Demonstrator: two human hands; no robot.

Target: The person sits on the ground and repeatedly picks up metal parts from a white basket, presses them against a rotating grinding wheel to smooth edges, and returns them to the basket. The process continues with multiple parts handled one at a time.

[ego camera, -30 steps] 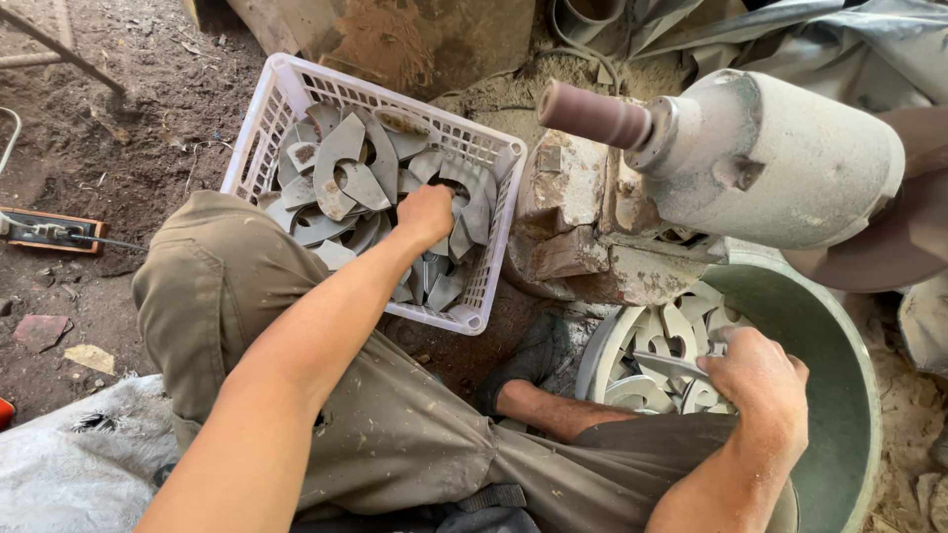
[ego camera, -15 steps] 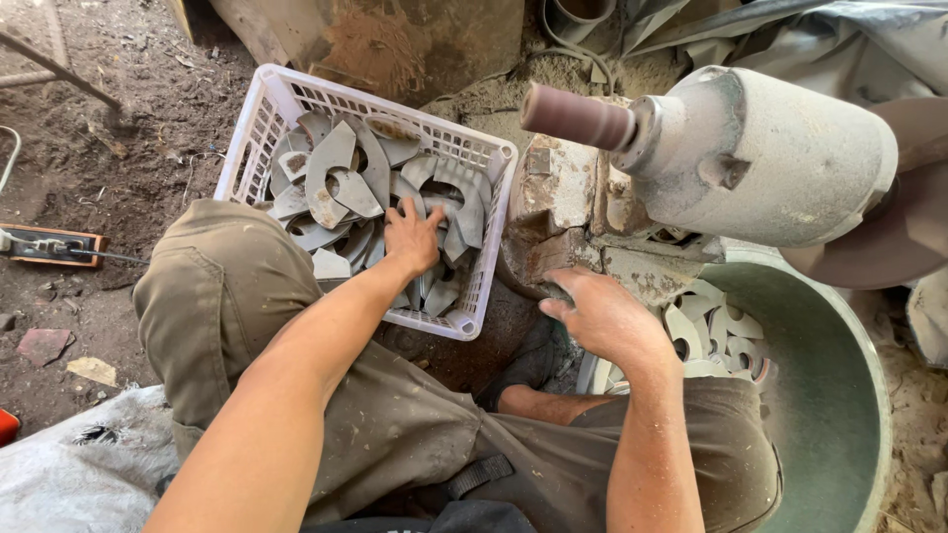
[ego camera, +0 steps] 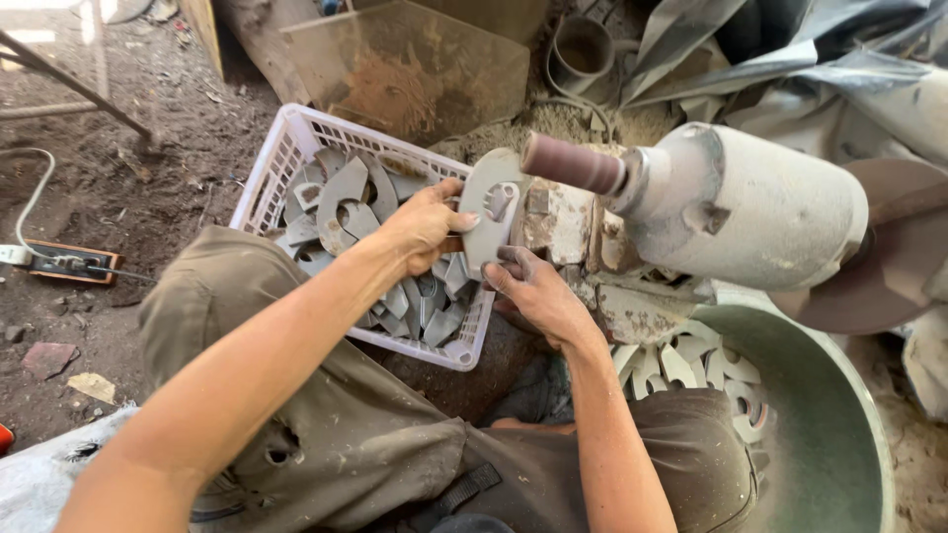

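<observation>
From the head camera, looking down over the person's lap: both hands meet on one flat grey metal plate with a curved edge and a cut-out hole (ego camera: 491,209), held upright just above the right-hand rim of the white plastic lattice basket (ego camera: 286,158). The left hand (ego camera: 425,225) is closed on the plate's left edge, thumb across its face; the right hand (ego camera: 533,286) pinches its lower edge from beneath, fingertips dark with dust. The plate stands just beside the brown cylindrical sanding drum (ego camera: 573,163) that sticks out of the pale grey motor housing (ego camera: 750,212), near it but, as far as I can tell, not touching.

The basket holds a heap of similar grey plates, and more lie along the left inner wall of the dull green round tub (ego camera: 839,415) at the lower right. A white cable and a socket block (ego camera: 59,262) rest on the dirt floor at the left edge.

To work this well, I'd judge the plate wants a firm two-handed hold, its edge brought squarely and lightly to the drum, with fingertips kept back from the abrasive.
</observation>
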